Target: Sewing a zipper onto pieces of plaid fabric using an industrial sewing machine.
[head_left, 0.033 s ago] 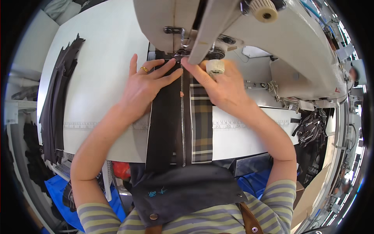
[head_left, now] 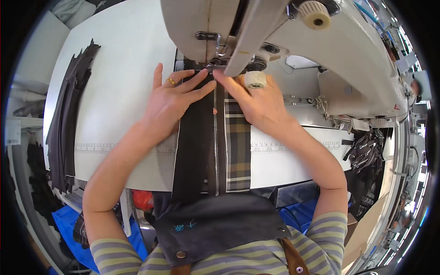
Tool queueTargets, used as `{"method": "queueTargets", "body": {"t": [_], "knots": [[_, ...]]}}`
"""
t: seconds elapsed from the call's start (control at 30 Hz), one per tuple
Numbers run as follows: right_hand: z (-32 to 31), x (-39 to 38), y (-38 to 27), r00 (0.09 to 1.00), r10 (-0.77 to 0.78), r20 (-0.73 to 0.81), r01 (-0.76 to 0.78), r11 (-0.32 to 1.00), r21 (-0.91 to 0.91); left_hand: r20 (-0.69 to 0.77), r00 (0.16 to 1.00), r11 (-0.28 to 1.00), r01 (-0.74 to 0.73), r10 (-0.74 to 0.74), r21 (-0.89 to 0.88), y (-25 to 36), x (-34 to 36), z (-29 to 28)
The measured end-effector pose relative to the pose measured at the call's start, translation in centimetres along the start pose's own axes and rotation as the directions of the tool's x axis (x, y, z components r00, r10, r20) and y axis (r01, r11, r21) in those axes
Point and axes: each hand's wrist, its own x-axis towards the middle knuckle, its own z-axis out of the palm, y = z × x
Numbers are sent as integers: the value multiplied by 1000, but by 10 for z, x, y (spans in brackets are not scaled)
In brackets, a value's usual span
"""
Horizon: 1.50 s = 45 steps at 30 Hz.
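My left hand (head_left: 167, 103) lies flat on a black fabric strip (head_left: 193, 151), fingers spread, a gold ring on one. Its fingertips rest close to the presser foot (head_left: 217, 63) of a sewing machine (head_left: 302, 46). A metal zipper (head_left: 216, 151) runs lengthwise along the black strip, from the foot down to my apron. On the zipper's right, a plaid fabric piece (head_left: 238, 146) with a pale edge lies alongside. My right hand (head_left: 266, 105) reaches over the plaid, its index finger stretched to the zipper's top near the foot. The machine's white knob hides part of that hand.
Dark fabric strips (head_left: 68, 119) are piled at the left of the white table (head_left: 119, 114). A ruler scale (head_left: 293, 145) crosses the tabletop. To the right lies a bundle of zippers or trims (head_left: 366, 149). My dark apron (head_left: 215, 224) touches the table's near edge.
The machine head appears slightly farther right and lower in the picture. My right hand is less blurred. Both hands keep nearly the same places on the fabric.
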Motion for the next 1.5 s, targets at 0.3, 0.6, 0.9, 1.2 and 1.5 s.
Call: {"method": "queueTargets", "body": {"t": [0.3, 0.6, 0.9, 1.2, 1.5], "knots": [[8, -7, 3, 974, 161, 159, -169, 985, 34, -126, 992, 999, 4, 1, 41, 2, 1, 5], [0, -1, 14, 955, 183, 233, -205, 976, 72, -101, 995, 996, -10, 19, 84, 3, 0, 3], [3, -2, 14, 961, 176, 215, -183, 983, 13, -50, 999, 999, 2, 0, 50, 4, -1, -1], [-6, -5, -31, 985, 88, 148, -111, 982, 155, -45, 999, 1000, 10, -10, 1, 4, -4, -2], [9, -5, -10, 978, 96, 183, -137, 964, 228, -76, 996, 999, -33, 35, 36, -14, 5, 7]]}}
